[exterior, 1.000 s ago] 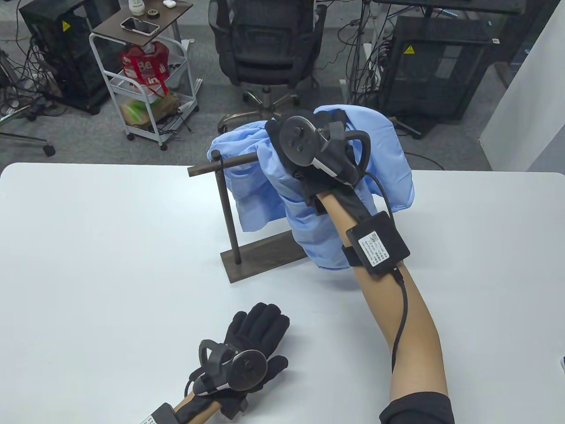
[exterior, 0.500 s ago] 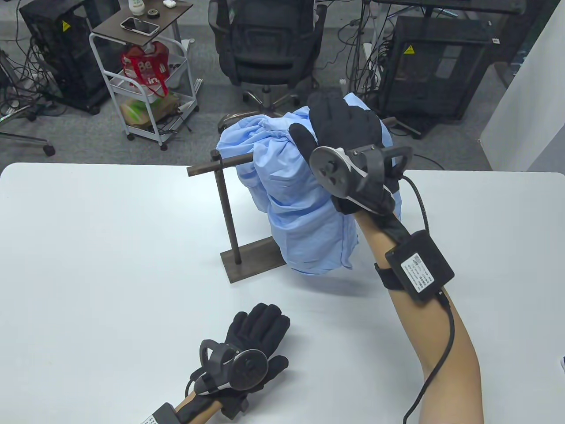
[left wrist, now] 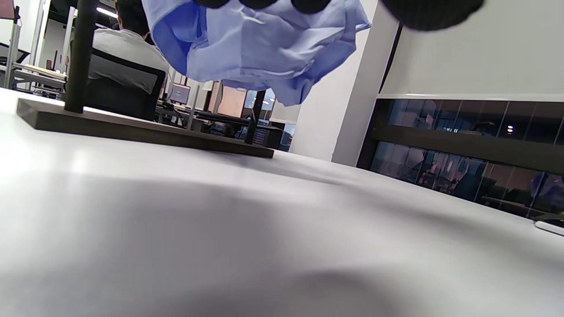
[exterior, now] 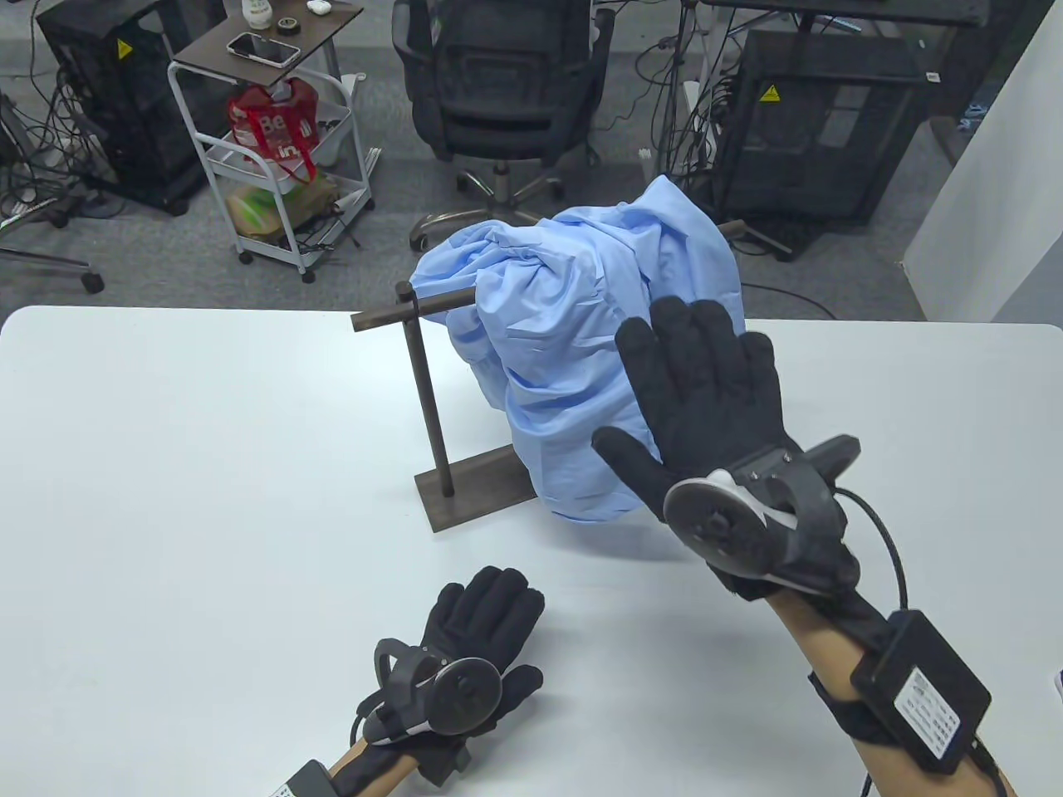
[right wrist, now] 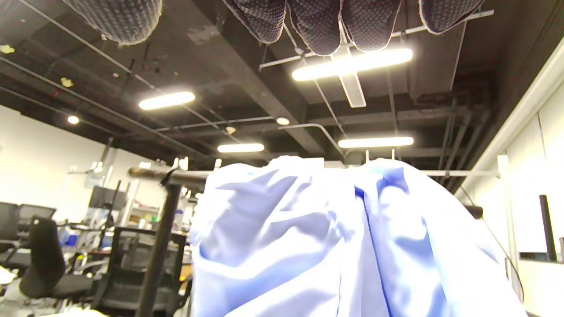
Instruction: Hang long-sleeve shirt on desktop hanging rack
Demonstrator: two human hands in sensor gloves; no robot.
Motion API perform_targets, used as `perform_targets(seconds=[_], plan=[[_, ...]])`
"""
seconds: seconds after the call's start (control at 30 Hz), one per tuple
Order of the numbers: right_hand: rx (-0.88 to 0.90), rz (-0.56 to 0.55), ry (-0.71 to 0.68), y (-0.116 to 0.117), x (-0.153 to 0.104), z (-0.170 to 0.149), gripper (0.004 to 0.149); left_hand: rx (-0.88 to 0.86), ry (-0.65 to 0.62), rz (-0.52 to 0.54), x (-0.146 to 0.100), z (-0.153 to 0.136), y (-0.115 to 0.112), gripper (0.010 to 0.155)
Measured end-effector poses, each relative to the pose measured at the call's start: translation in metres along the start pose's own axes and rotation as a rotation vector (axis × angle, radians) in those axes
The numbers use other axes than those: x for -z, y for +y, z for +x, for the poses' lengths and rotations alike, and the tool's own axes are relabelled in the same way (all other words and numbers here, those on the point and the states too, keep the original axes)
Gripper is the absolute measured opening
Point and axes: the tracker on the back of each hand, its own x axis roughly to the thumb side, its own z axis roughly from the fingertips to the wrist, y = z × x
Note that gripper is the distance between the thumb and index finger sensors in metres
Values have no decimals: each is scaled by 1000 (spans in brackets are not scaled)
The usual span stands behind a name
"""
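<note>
Light-blue long-sleeve shirt [exterior: 581, 349] already draped over rack [exterior: 428, 398] bar, looks done; right hand [exterior: 706, 407] spread empty beside it, left hand [exterior: 477, 631] flat on table [exterior: 183, 498].

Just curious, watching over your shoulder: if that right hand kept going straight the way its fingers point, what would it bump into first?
Most likely the blue shirt draped over the rack. The right hand is open, fingers aimed at the cloth, nothing visible between; the gap is hard to judge.
</note>
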Motion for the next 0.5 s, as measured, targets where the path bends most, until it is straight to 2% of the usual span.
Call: perform_targets(seconds=[0.27, 0.5], plan=[[71, 116, -56, 32, -86, 20, 81, 0, -6, 40, -2, 0, 2, 82], [125, 188, -68, 70, -136, 29, 81, 2, -15, 43, -2, 1, 2, 82]])
